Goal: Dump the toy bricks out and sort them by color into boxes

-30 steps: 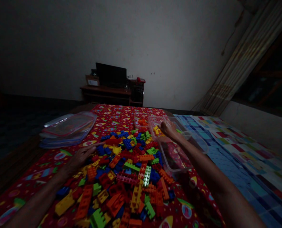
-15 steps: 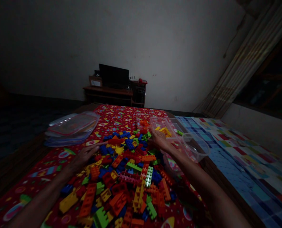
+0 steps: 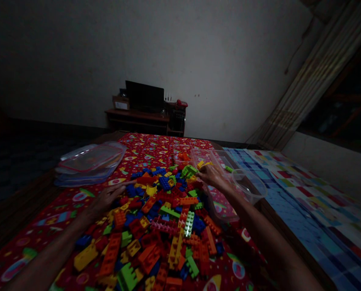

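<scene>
A wide heap of toy building bricks [image 3: 168,212] in red, orange, yellow, green and blue is spread over a red patterned cloth. My left hand [image 3: 109,196] lies at the heap's left edge, fingers stretched out toward some blue bricks [image 3: 134,190]; it holds nothing. At the far right side of the heap is my right hand [image 3: 212,176], its fingertips beside green bricks [image 3: 189,171]. The light is too dim to show whether those fingers grip anything. Just beyond that hand, yellow bricks [image 3: 203,164] lie in a clear plastic box.
Clear boxes stand along the right, one with orange bricks [image 3: 183,157], another with a green brick [image 3: 229,169]. A round clear tub [image 3: 250,186] is at the cloth's right side. Stacked clear lids [image 3: 91,163] lie at left. Behind stands a desk with a monitor [image 3: 144,96].
My right hand has shifted slightly right and off the heap's edge, uncovering more of the green bricks. My left hand stays in nearly the same place. The view has moved slightly.
</scene>
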`<state>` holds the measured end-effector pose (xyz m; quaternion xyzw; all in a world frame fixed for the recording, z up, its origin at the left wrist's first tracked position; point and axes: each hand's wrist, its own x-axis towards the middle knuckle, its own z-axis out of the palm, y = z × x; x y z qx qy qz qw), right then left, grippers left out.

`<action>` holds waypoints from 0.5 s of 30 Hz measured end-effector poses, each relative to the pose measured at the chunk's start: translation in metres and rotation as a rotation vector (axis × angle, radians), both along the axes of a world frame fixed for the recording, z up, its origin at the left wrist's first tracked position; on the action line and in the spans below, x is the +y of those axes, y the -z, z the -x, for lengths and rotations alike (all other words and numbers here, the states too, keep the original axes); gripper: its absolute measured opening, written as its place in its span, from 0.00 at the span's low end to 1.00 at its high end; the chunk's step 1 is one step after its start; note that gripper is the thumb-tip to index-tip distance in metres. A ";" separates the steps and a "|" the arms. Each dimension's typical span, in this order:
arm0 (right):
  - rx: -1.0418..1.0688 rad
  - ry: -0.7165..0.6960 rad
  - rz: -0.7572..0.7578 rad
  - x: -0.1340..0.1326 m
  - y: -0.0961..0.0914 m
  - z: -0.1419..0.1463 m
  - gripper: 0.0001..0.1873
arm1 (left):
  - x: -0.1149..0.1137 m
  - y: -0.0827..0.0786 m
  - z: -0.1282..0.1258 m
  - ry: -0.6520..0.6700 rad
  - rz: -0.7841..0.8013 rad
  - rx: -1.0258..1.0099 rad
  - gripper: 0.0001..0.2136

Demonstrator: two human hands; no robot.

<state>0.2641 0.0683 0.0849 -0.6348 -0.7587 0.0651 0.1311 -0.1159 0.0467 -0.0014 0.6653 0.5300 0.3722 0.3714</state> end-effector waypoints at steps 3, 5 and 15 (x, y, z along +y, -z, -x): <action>0.000 0.039 -0.056 0.002 -0.006 -0.015 0.19 | 0.000 0.000 0.002 -0.005 0.001 0.013 0.35; -0.037 0.083 -0.117 0.004 -0.012 -0.026 0.20 | -0.001 0.000 0.001 -0.013 -0.005 0.018 0.35; -0.282 0.535 -0.133 0.020 -0.032 -0.090 0.21 | -0.001 0.001 -0.001 -0.026 0.016 -0.019 0.36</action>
